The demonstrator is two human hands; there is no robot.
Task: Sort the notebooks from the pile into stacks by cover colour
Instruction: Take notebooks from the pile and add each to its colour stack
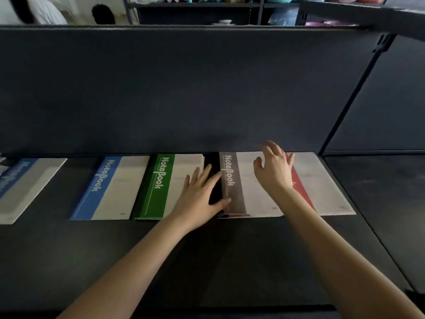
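Head view of a dark table backed by a dark partition panel. Five notebooks lie flat in a row along the table's far edge, each with a coloured band on its left and a white field on its right. From left to right they are a blurred blue notebook at the frame edge, a second blue notebook, the green notebook, the grey notebook and the red notebook.

The grey notebook overlaps the red one's left part, and page edges show below its near edge, so it tops a stack.

The left hand lies flat with straight, spread fingers. Its palm is on the white field of the green notebook, its fingers reach across the black spine strip of the grey notebook, and its thumb touches that notebook's left side. It grips nothing.

The right hand is spread wide, fingers slightly bent, over the white field of the grey notebook near the red band. It holds nothing, and whether it touches the cover cannot be told.

Shelving with blurred items stands beyond the panel.
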